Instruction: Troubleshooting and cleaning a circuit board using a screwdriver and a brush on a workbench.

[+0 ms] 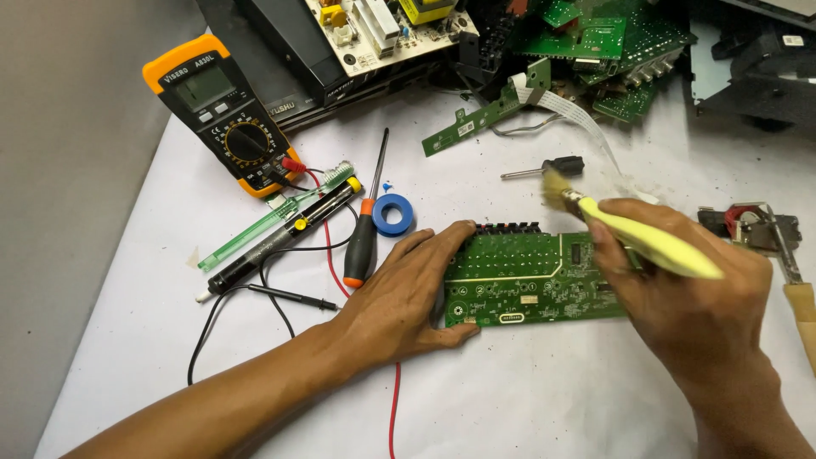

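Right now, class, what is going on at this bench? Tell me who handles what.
A person works over a white-covered table. The left hand lies flat, pressing the left end of a green circuit board onto the table. The right hand holds a brush with a pale yellow handle, its bristles raised just above the board's far edge. Left of the board lie a screwdriver, a blue tape roll and an orange multimeter with its leads. More boards are piled at the back.

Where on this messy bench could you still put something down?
Bare white sheet lies in front of the green circuit board, between the left hand and right hand. Another strip borders the sheet's left edge below the multimeter. The back, by the board pile, is crowded.
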